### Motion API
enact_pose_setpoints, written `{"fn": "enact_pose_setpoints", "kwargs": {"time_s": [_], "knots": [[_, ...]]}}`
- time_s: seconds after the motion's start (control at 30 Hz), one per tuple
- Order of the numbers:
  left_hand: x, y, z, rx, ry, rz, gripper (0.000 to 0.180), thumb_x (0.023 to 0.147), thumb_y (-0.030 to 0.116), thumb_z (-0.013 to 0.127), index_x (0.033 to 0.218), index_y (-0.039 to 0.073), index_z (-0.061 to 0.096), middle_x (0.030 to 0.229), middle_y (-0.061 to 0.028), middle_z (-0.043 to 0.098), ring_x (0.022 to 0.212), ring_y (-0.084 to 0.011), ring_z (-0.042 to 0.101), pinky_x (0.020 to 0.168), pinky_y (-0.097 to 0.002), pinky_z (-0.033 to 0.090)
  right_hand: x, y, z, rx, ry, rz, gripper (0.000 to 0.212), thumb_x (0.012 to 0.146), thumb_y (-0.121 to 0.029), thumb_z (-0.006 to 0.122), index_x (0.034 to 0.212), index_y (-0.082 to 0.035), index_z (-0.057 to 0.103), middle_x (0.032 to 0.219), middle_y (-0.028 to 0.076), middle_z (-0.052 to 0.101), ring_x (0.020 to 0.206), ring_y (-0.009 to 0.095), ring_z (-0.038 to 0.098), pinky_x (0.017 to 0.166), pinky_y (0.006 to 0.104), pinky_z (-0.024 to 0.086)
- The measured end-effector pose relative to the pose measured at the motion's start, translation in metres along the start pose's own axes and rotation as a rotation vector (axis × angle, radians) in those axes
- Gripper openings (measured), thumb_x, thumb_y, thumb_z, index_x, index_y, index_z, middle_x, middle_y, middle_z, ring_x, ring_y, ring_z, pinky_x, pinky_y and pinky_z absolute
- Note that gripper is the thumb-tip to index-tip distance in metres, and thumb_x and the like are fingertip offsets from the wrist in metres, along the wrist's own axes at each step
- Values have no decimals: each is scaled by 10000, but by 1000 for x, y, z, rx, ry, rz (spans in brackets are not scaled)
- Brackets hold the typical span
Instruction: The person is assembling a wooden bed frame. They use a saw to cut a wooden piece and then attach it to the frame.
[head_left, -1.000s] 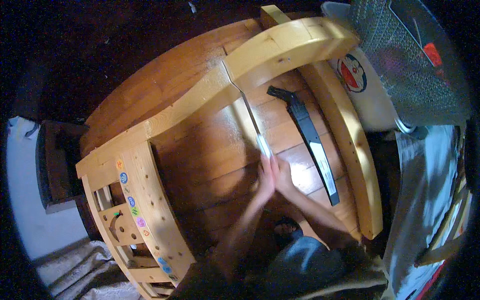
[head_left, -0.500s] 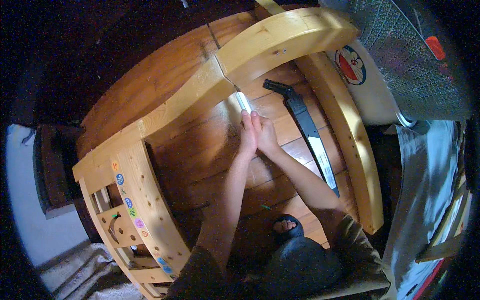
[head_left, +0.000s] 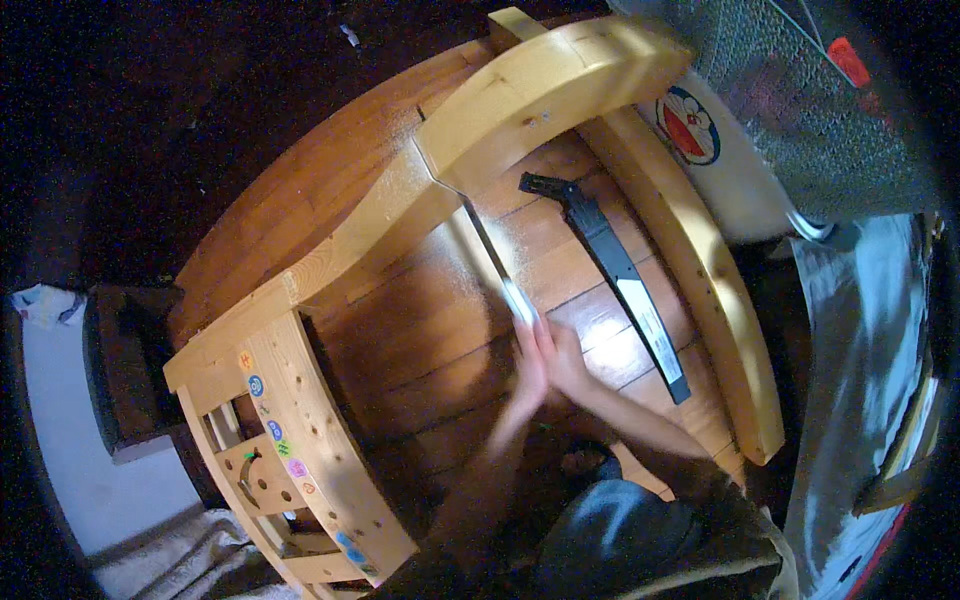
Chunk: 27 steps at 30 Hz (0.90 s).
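Note:
Both my hands are wrapped around the pale handle of a handsaw point(head_left: 486, 238). My left hand point(head_left: 529, 362) is closed on it, pressed against my right hand point(head_left: 564, 358), which is closed too. The saw's thin blade runs up from my hands to a curved wooden rail point(head_left: 365, 222). Its far end sits at a cut line across the rail. Pale sawdust lies on the rail and on the floor beside the blade. Most of the handle is covered by my fingers.
On the brown plank floor to the right lies a long black sheath-like piece point(head_left: 625, 290) with a white label. Beyond it stands another curved wooden beam point(head_left: 720, 270). At left is a wooden end panel point(head_left: 325, 420) with stickers. My knee point(head_left: 620, 530) is close below.
Both hands have drawn the saw back toward me and slightly right, so much more of its blade shows between the rail and the handle. The view has shifted a little.

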<state>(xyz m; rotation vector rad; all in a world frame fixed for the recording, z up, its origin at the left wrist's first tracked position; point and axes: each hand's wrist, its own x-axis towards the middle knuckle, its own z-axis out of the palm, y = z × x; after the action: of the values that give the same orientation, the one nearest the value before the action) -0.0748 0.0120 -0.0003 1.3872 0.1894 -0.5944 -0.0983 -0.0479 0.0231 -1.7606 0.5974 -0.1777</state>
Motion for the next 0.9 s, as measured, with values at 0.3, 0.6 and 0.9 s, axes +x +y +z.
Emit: {"fn": "enact_pose_setpoints", "kwargs": {"time_s": [0.3,0.6,0.9], "knots": [[53,63,17,12,37,50,597,853,512,255,983,-21,491,867,-108,500,811,-200,475,728,-319,398,83,-25,17,-21,-24,42,491,837,-431,338,834,-6,585,717,230,573,678,356,570,615,409,433],[-44,-3,13,89,143,-75,420,875,382,281,841,21,492,729,-138,513,709,-231,509,617,-364,401,-30,14,-8,152,-103,55,380,885,-300,346,767,16,521,605,63,501,600,135,482,536,296,409],[66,69,13,221,195,273,402,866,373,312,786,27,500,725,-157,568,635,-310,552,545,-388,425,92,44,21,-346,187,-325,290,864,-286,354,890,-13,447,804,89,436,702,209,430,583,347,368]]}}
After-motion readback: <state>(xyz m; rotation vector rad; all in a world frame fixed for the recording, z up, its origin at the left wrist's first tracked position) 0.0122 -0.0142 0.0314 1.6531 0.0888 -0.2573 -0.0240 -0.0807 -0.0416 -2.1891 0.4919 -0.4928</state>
